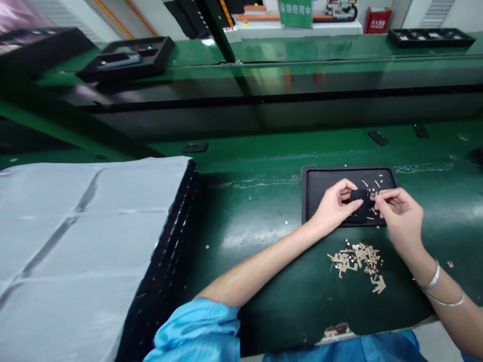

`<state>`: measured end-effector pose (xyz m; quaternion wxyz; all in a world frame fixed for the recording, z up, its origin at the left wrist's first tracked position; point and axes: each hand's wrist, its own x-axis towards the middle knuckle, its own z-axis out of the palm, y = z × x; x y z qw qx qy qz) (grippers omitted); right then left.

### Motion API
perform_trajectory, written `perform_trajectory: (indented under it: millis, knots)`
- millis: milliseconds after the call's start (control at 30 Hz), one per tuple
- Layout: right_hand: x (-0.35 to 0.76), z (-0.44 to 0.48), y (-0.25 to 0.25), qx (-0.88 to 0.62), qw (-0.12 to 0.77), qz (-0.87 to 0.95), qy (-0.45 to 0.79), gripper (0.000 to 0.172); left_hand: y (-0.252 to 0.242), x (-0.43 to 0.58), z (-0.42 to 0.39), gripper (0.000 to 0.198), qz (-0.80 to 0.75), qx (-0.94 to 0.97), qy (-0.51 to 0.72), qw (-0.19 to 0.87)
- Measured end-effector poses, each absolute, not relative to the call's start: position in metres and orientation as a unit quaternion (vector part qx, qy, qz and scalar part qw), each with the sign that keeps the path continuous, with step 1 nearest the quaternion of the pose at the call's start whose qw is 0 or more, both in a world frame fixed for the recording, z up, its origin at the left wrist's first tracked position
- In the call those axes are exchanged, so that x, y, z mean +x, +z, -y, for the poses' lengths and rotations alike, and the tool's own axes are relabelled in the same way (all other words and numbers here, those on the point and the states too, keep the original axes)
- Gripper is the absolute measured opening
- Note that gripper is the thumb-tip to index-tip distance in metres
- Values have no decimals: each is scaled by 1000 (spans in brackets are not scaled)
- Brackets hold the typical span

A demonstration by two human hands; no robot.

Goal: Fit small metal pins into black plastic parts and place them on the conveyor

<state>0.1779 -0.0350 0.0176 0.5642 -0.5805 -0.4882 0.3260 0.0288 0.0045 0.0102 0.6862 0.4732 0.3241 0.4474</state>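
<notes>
My left hand (pixel 337 203) grips a flat black rectangular piece (pixel 359 207) by its left side, the thumb lying across its front. At its right edge, my right hand (pixel 400 211) is closed in a pinch; whatever the fingertips hold is too small to make out. Both hands are over a shallow black tray (pixel 315 187) with small pale strips and bits scattered in its right part. On the bench just below the tray lies a loose pile of small beige and dark scraps (pixel 358 259).
A stack under a grey-white sheet (pixel 86 241) fills the left of the green bench (pixel 256 281). Flat black pieces (pixel 195 147) lie along the back. Beyond, a raised green shelf carries black trays (pixel 430 37). A green post (pixel 75 125) slants across the left.
</notes>
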Motion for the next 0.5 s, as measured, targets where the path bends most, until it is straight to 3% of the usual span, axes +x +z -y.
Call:
perform_trajectory:
  millis: [500]
  knots:
    - [174, 38, 25, -607, 519, 534, 279, 6, 15, 28, -1, 27, -327, 514, 435, 663]
